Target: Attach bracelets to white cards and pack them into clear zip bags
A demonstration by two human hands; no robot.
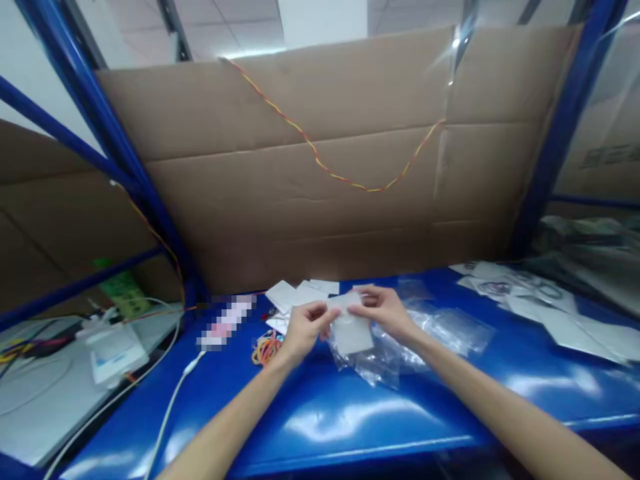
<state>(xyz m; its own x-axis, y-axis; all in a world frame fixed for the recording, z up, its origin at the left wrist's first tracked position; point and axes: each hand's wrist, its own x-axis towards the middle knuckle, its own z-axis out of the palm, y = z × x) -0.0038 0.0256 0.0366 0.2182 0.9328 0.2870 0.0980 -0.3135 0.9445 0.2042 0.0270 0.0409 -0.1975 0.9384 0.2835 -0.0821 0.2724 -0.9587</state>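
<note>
Between both hands is a small pale card (353, 332), held upright over the blue table; whether it sits inside a clear sleeve I cannot tell. My left hand (305, 332) pinches its upper left corner between thumb and fingers. At the upper right edge, my right hand (385, 310) grips it the same way. Clear plastic bags (453, 330) lie in a loose pile beneath and to the right of the card. Several white cards (287, 295) are spread behind my left hand, and colourful rubber bands (266, 348) lie beside it.
A pixelated object with a white cable (173, 400) lies left on the blue table (350, 427). White sheets or packets (575, 330) are spread at the right. Cardboard (320, 220) walls the back, with a red-yellow wire (367, 189) hanging across it. Blue posts (560, 133) frame the sides.
</note>
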